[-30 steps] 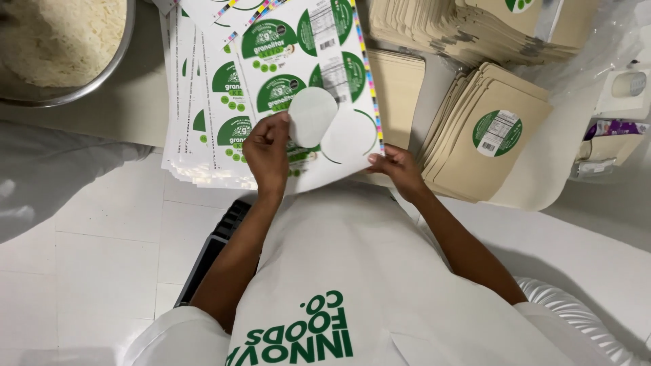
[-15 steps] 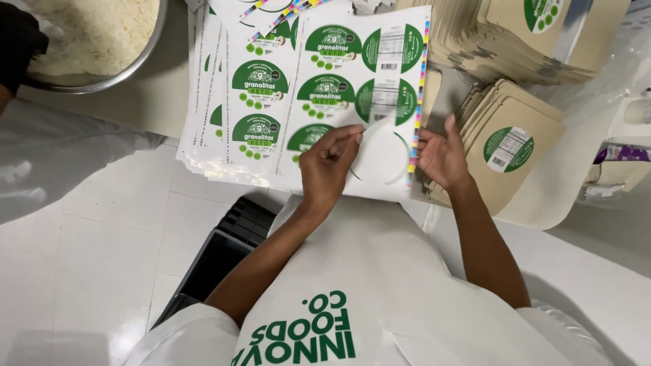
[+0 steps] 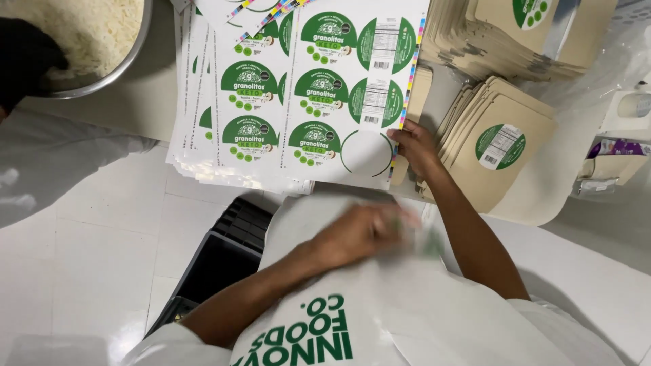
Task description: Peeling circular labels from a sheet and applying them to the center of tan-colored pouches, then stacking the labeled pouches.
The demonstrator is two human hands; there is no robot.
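On the table (image 3: 135,102) in front of me: a stack of label sheets (image 3: 291,95), white with round green stickers in rows. Top sheet has one empty round outline near its lower right corner, just beside my right hand (image 3: 415,146). Right hand rests at that sheet's right edge, fingers curled against it, thumb side on the paper; looks like a light pinch of the edge, not certain.

Left hand (image 3: 359,234) is low, over my white apron, blurred. Something pale green shows at its fingertips, a peeled sticker (image 3: 424,237) by the look; grip too smeared to tell.

Right of the sheets: stacks of tan pouches (image 3: 502,159), top one bearing a round green label. More tan pouches piled behind.

Far left: steel bowl (image 3: 102,68) of pale shredded stuff, another person's black-gloved hand (image 3: 27,61) at it. Black crate (image 3: 217,264) below on the white floor.
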